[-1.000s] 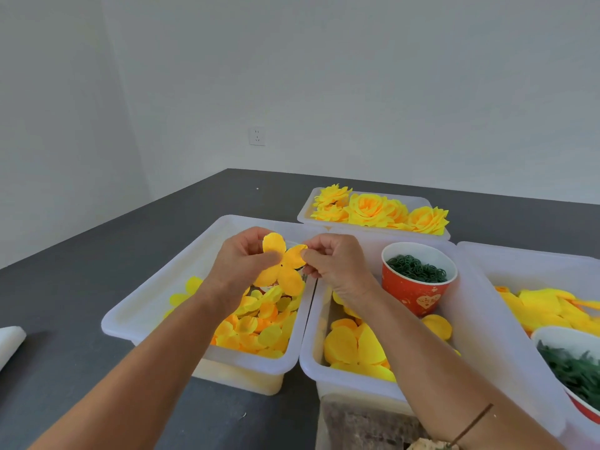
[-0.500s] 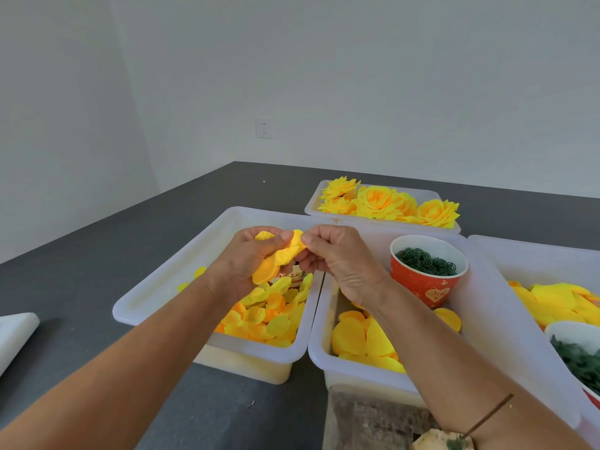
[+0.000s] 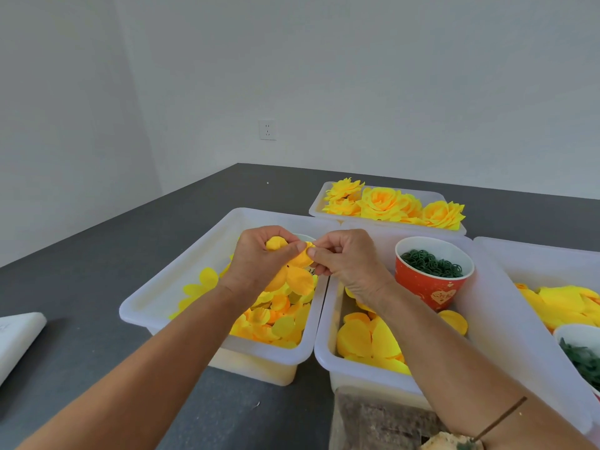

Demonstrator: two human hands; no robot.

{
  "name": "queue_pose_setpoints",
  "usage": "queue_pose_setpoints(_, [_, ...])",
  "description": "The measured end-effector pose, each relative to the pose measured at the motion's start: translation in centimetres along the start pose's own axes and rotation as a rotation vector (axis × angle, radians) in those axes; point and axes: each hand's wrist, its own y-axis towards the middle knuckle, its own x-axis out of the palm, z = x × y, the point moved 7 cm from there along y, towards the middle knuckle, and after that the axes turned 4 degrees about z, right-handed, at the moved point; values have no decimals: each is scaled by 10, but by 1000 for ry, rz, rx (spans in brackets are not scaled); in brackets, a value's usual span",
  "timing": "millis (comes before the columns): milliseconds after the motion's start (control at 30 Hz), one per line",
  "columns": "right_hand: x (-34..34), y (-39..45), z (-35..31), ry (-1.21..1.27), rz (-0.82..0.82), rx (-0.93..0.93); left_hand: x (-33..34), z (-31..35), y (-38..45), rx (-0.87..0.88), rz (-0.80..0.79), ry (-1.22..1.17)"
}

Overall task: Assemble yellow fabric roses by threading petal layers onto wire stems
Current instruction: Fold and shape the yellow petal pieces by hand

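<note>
Above the left white bin (image 3: 181, 280), my left hand (image 3: 256, 258) and my right hand (image 3: 344, 258) meet. Both pinch a yellow petal layer (image 3: 297, 276) whose lobes hang below my fingers. Small yellow-orange petal layers (image 3: 276, 323) fill that bin. Larger yellow petals (image 3: 367, 339) lie in the middle bin (image 3: 354, 371). No wire stem shows between my fingers.
A red paper cup (image 3: 431, 284) of dark green rings stands in the middle bin. Finished yellow roses (image 3: 389, 204) fill the far bin. The right bin (image 3: 535, 254) holds big yellow petals and a cup of green parts (image 3: 581, 355). A white object (image 3: 16, 336) lies far left.
The petal layer was spread flat between my hands a second ago; now it is folded and gathered in my left fingers. My head has tilted so the bins sit lower in view.
</note>
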Motion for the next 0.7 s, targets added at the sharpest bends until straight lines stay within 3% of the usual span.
queue_pose_setpoints(233, [2,1,3,25,84,14,-2,-5,2,-65,34,31])
queue_pose_setpoints(433, [9,-2,2,-20,-105,71,-15,-3,5,-49,200,-14])
queue_pose_setpoints(567, [0,1,1,20,-26,81,-6,-3,2,-89,60,-136])
queue_pose_setpoints(700, [-4,1,-3,85,-1,35,5,-5,-3,-128,-80,-100])
